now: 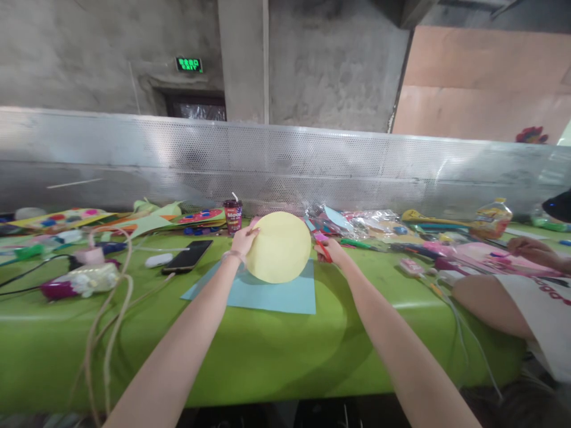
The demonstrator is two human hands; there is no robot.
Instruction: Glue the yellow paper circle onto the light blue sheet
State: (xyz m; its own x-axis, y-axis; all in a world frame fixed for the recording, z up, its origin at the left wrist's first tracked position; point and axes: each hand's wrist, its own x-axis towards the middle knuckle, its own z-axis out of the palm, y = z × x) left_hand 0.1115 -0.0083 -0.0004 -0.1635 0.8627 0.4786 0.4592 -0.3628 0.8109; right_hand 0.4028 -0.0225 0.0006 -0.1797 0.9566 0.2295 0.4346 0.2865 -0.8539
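In the head view, the left hand [243, 241] pinches the yellow paper disc [281, 248] at its left edge, fingers closed narrowly on the sheet, while the right hand [332, 252] has its fingers wrapped around red scissors [324, 252] just beside the disc's right edge. The disc is tilted up toward the camera, above a light-blue sheet [285, 299] on the green surface [276, 351], and hides part of that sheet. This looks like a trimming step, with the outline already close to round; a further snip would call for the left hand to steady or turn the paper and the blades to meet its rim squarely, clear of the fingers. The blades are too small and blurred to tell whether they touch the paper or how far they are spread. The left thumb shows on the disc's front, but the fingertips behind it are hidden. At far right, a co-worker's hand [533, 252] is visible, the body cut off by the frame.
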